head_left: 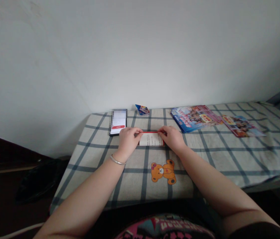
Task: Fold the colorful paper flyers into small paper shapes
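A folded sheet of paper (151, 139), white with lines of print and a red strip along its far edge, lies in front of me on the checked cloth. My left hand (130, 138) pinches its far left corner between thumb and fingers. At the far right corner, my right hand (171, 137) pinches it in the same way. The fingers partly cover both ends of the paper. Just beyond my left hand is a smartphone (118, 120) with a lit screen, part of it blurred out.
A small folded paper piece (142, 110) stands near the wall. To the right lie a stack of colourful flyers (192, 118) and another flyer (243, 126). The checked tablecloth (97, 146) bears a printed teddy bear (163, 172). A black plastic bag (39, 181) sits low at left.
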